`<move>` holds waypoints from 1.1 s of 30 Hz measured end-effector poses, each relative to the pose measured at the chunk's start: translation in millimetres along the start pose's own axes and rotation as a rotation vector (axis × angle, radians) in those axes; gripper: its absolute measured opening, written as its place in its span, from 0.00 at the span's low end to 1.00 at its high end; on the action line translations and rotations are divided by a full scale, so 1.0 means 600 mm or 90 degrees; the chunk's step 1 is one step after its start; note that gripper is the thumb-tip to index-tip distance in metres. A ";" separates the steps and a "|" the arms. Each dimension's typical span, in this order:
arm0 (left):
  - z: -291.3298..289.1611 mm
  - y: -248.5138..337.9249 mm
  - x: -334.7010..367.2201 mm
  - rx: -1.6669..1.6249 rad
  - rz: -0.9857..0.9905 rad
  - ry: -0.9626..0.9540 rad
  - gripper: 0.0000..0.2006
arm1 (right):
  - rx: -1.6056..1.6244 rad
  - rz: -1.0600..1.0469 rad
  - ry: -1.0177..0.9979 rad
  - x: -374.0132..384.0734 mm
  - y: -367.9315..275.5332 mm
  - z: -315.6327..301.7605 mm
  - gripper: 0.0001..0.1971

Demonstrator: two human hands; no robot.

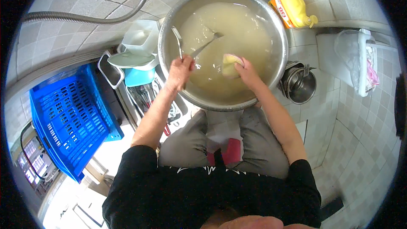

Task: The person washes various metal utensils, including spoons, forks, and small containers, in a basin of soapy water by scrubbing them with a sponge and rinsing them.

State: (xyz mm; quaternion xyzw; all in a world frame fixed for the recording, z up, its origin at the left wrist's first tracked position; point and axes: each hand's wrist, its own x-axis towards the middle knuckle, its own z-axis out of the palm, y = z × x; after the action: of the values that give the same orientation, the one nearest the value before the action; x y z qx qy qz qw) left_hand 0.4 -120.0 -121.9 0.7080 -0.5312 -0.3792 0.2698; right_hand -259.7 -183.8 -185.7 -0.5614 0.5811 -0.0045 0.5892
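My left hand (181, 71) is closed round the handles of a metal fork (178, 39) and a second metal utensil (205, 46), over the left side of a wide metal basin (163, 57). The fork points up toward the far rim. The second utensil slants right over the cloudy water (241, 25), and its head is too unclear to tell its kind. In my right hand (249, 74) is a yellowish sponge (230, 64), gripped just above the water near the middle of the basin. The sponge and the utensils are apart.
Left of the basin are a pale green lid (131, 60), a clear plastic container (141, 38), a tray of cutlery (146, 95) and a blue crate (74, 118). On the right are a yellow bottle (292, 6), metal bowls (302, 87) and a white bin (362, 63).
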 end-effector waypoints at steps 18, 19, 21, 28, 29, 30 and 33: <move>0.079 0.086 -0.063 -0.361 -0.135 -0.199 0.12 | 0.599 -0.099 -0.058 -0.046 -0.108 0.016 0.27; 0.075 0.080 -0.066 -0.358 -0.135 -0.198 0.12 | 0.641 -0.079 -0.060 -0.048 -0.111 0.013 0.30; 0.071 0.066 -0.072 -0.291 -0.075 -0.270 0.12 | 0.777 -0.033 -0.104 -0.047 -0.109 -0.002 0.29; 0.093 0.073 -0.079 -0.319 -0.017 -0.271 0.13 | 0.689 -0.110 -0.163 -0.066 -0.123 -0.018 0.16; 0.096 0.097 -0.072 -0.370 -0.124 -0.272 0.14 | 0.641 -0.100 -0.145 -0.063 -0.114 -0.011 0.15; 0.102 0.113 -0.065 -0.419 -0.233 -0.272 0.14 | 0.593 -0.089 -0.128 -0.058 -0.100 -0.002 0.15; 0.113 0.087 -0.050 -0.404 -0.253 -0.214 0.18 | 0.611 -0.082 -0.097 -0.040 -0.098 0.008 0.13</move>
State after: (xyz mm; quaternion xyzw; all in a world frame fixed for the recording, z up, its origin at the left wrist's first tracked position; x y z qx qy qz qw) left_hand -88.5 -104.9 -111.6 0.6065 -0.2773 -0.6793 0.3062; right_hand -226.1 -186.9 -131.8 -0.2596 0.4325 -0.2671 0.8211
